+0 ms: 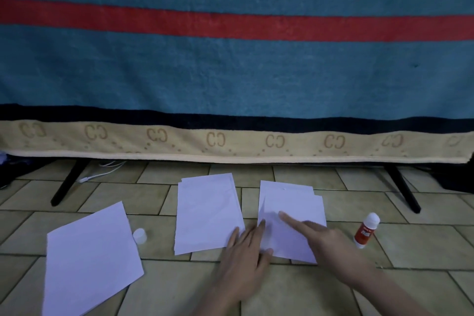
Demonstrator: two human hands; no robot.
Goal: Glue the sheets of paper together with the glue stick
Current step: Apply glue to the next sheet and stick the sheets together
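Three lots of white paper lie on the tiled floor: a single tilted sheet (92, 256) at the left, a small stack (205, 213) in the middle, and a stack (295, 208) at the right. My left hand (246, 251) lies flat with straight fingers across the gap between the middle and right stacks. My right hand (323, 238) presses its extended forefinger on the right stack's top sheet. A red and white glue stick (366, 231) stands uncapped to the right of that stack. Its white cap (139, 235) sits beside the left sheet.
A large blue towel (230, 72) with a red stripe and a beige patterned border hangs over a frame just behind the papers. Two black legs (68, 182) (404, 188) slant onto the floor. White cables (102, 170) lie under the towel at the left.
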